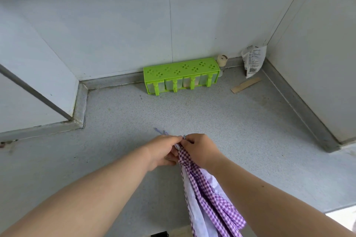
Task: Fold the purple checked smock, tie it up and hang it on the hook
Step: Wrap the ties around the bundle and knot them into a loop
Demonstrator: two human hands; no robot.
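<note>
Grey speckled surface runs into a corner of pale wall panels, and over it two hands meet around one purple checked smock. That smock is gathered into a long bundle hanging down from the hands toward the near edge, its purple-and-white check mixed with plain pale lining, and narrowed into a tight neck just below the fingers. One thin tie of the same cloth sticks out beyond the left hand, which pinches the top of the bundle; the right hand is curled round the same spot, touching the left. Well beyond the hands, against the wall, stands one green box with four clear drawers. Farther right of it are one small jar, one crumpled packet and one flat wooden stick.
</note>
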